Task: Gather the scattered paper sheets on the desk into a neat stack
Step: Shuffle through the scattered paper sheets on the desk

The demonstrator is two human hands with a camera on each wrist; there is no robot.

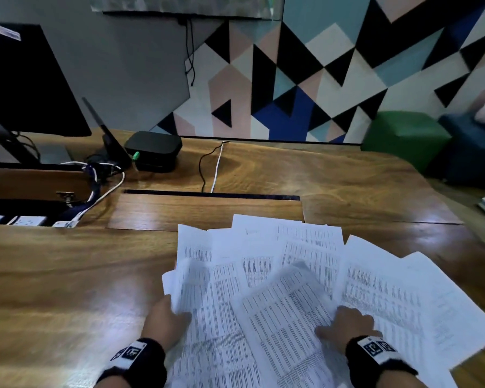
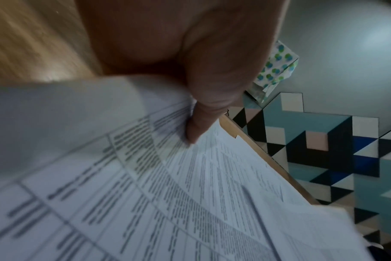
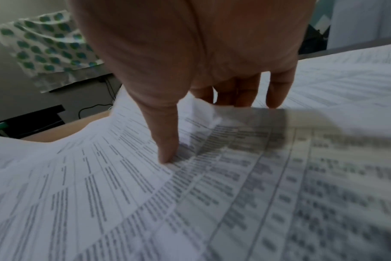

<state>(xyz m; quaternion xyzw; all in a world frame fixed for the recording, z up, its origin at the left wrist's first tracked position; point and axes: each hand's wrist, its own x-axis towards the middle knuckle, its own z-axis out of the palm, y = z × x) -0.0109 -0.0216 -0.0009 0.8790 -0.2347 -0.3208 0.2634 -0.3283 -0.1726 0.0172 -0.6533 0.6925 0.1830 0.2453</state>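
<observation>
Currently gathering | paper sheets (image 1: 277, 275) fanned, overlapping on desk (image 1: 67, 275) near front edge | left hand (image 1: 165, 317) pinches lifted left-side sheets, likely to sweep them inward | right hand (image 1: 350, 323) flat, fingers straight, pressing sheets, probably anchoring | print tabular, too blurred to read

Upper left: black flat monitor (image 1: 25, 79) on its stand.
Centre left: small black rounded plastic box (image 1: 153, 149); tangled white and black cables (image 1: 101, 175) beside it.
Right edge: green cube-shaped stool (image 1: 403, 135).
Top: wall of coloured triangular panels (image 1: 333, 65).
</observation>
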